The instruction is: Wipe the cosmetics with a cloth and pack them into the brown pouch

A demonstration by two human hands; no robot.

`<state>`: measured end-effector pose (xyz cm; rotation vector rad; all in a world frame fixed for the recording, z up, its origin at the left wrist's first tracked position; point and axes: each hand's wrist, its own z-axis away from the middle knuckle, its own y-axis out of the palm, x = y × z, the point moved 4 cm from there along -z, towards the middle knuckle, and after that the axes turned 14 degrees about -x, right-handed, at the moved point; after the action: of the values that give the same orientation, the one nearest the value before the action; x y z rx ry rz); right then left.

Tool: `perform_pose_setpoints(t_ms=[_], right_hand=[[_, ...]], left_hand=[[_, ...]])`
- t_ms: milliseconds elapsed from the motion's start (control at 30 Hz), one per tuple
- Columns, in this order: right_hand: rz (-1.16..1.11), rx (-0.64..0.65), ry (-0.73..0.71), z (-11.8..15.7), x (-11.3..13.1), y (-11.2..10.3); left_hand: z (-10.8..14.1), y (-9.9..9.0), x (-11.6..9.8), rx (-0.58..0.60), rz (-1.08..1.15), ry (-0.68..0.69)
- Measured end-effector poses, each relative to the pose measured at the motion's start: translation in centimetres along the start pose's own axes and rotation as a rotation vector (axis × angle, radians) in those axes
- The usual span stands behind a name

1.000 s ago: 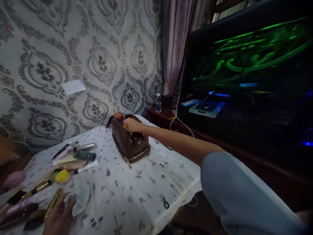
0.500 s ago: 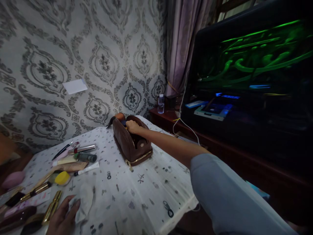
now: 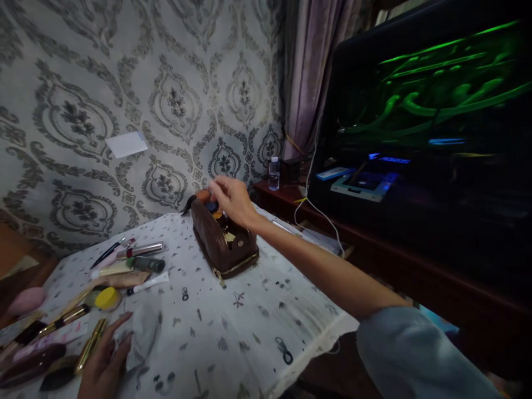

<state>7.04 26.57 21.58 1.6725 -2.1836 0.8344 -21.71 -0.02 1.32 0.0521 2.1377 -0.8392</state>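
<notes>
My right hand (image 3: 233, 200) is above the mouth of a brown toiletry bag (image 3: 211, 233). Its fingers are loosely bent and apart, with nothing visible in them. The bag stands unzipped on the cloth, its brown strap at the far end; small items with an orange-gold top (image 3: 218, 214) show inside. At the lower left, my left hand (image 3: 103, 354) has its thumb and fingers apart beside a crumpled whitish, filmy thing (image 3: 143, 332), which its fingertips seem to touch. A gold tube (image 3: 91, 346) lies just left of that hand.
Makeup items are spread over the left of the patterned white cloth (image 3: 224, 316): a yellow-lidded jar (image 3: 108, 299), a dark green bottle (image 3: 146, 264), a white tube (image 3: 148, 282), a pink sponge (image 3: 27, 301). A clear bottle (image 3: 274, 174) and a glass-sided computer case (image 3: 428, 111) stand right.
My right hand has come up out of the bag and its fingers have loosened. More of the bag's contents now show. My left hand's fingers have spread a little.
</notes>
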Motion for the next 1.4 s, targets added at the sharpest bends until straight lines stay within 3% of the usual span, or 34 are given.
perform_pose_setpoints(t_ms=[100,200,300,400,533,700,767,967,1133,1400], right_hand=[[-0.166,0.279,-0.161,6.4,3.0,1.3],[-0.162,0.628,-0.295,13.4,4.6,4.2],[-0.132,0.816,-0.223,18.2,4.9,7.7],[-0.080,0.922,-0.096,20.9,5.0,11.0],[-0.189,0.885,0.059,22.7,5.6,14.1],[-0.600,0.878,0.438,24.0,5.8,16.4],[-0.744,0.894,0.523,24.5,6.2,16.8],[-0.689,0.799,0.470,25.2,7.1,16.9],[-0.684,0.757,0.487,25.4,7.1,16.4],[-0.701,0.798,0.533,25.2,7.5,15.8]], left_hand=[[-0.1,0.3,0.5,0.037,0.046,0.000],[-0.1,0.5,0.6,0.073,0.095,0.010],[0.4,0.6,-0.8,0.101,0.109,0.033],[1.4,0.6,-3.1,0.155,0.113,0.042],[2.8,1.0,-5.5,0.255,0.121,0.205],[3.9,0.7,-4.3,0.256,0.079,0.304],[4.1,0.6,-3.8,0.244,0.060,0.309],[3.4,-0.2,-3.0,0.233,0.143,0.303],[1.5,-2.4,-1.8,0.146,0.058,0.283],[-6.5,-7.3,-0.3,-0.095,-0.304,0.092]])
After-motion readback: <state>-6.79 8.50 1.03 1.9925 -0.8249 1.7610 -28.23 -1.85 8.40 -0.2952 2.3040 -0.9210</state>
